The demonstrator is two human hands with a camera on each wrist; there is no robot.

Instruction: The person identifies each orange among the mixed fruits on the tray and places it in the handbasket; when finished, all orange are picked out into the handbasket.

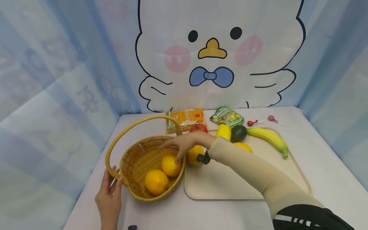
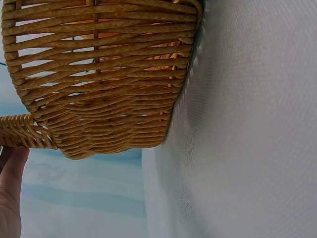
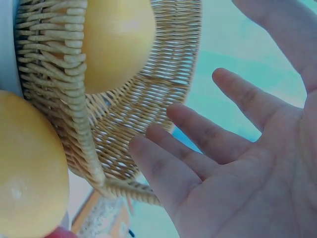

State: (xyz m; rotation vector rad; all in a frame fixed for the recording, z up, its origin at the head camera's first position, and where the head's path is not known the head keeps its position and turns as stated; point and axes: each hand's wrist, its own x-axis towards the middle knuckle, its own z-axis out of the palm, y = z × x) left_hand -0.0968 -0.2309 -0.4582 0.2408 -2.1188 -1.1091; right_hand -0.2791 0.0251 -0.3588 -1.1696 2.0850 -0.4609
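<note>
A yellow wicker basket [image 1: 137, 156] stands left of the tray, with two oranges [image 1: 156, 182] in its lower right part. My left hand [image 1: 110, 195] grips the foot of the basket's handle, thumb and fingers on either side; in the left wrist view, only part of this hand [image 2: 11, 191] shows beside the wickerwork. Over the basket's right rim reaches my right hand [image 1: 185, 143], fingers spread and nothing held. In the right wrist view its palm [image 3: 252, 173] faces the camera, apart from the orange [image 3: 116, 42] inside. Another orange [image 1: 194, 155] sits just outside the rim.
A beige tray [image 1: 221, 185] holds a banana [image 1: 268, 138], a dark green avocado-like fruit [image 1: 238, 133] and yellow pieces. A tomato [image 1: 198, 127] is by its back left corner. Behind lie an orange packet [image 1: 187, 118], a green packet [image 1: 227, 116] and two lollipops [image 1: 271, 118].
</note>
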